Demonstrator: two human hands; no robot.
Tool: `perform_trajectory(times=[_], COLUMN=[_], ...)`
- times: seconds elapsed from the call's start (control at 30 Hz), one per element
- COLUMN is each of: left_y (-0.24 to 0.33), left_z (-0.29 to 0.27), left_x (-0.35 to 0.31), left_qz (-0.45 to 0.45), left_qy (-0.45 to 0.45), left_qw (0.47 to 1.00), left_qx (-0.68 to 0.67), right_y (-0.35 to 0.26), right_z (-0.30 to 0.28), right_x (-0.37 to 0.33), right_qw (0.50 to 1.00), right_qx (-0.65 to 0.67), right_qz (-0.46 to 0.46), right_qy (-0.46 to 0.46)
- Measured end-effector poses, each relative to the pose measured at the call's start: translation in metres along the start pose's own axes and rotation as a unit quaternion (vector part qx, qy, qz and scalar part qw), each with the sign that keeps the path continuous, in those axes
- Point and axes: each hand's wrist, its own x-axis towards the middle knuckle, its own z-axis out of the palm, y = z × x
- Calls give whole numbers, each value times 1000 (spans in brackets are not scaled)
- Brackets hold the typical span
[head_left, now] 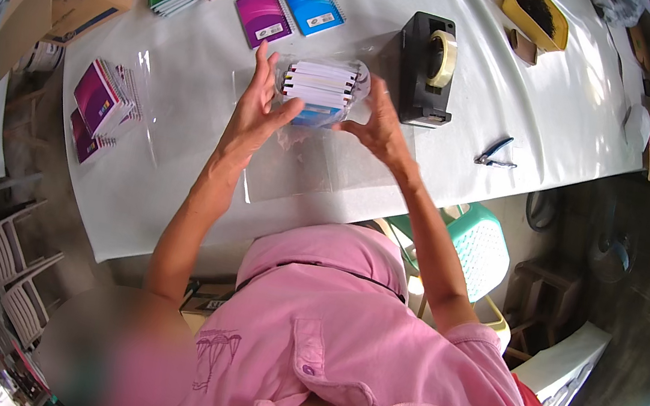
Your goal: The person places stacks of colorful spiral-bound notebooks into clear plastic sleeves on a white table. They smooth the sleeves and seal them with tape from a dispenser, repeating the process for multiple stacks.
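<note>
Bundle: Position and Contact

Stacked notebooks in clear film form the bundle, located between the left hand and the right hand at the worktop. Whether it rests or is lifted cannot be told. Layers run left to right, along the line from hand to hand; the overall long axis is unclear. A blue cover marks the near side. The left hand is nearer: its thumb overlaps the near left part, fingers spread at the far left. The right hand, slightly blurred, curves about the right end. Neither is clenched; any grip on the film cannot be confirmed. A tape dispenser stands just right.
</note>
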Motion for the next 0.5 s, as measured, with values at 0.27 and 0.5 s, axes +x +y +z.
perform_trajectory(times=[0.27, 0.5], left_y=[26, 33], left_z=[-3, -19], left_x=[29, 16], left_qz=[-10, -92], left_qy=[44, 67], left_qw=[902, 993], left_qx=[430, 4], right_y=[-91, -44], right_z=[-63, -64], right_x=[53, 47], right_qw=[898, 951], right_qx=[-306, 298], right_qz=[-294, 19], right_qy=[-114, 78])
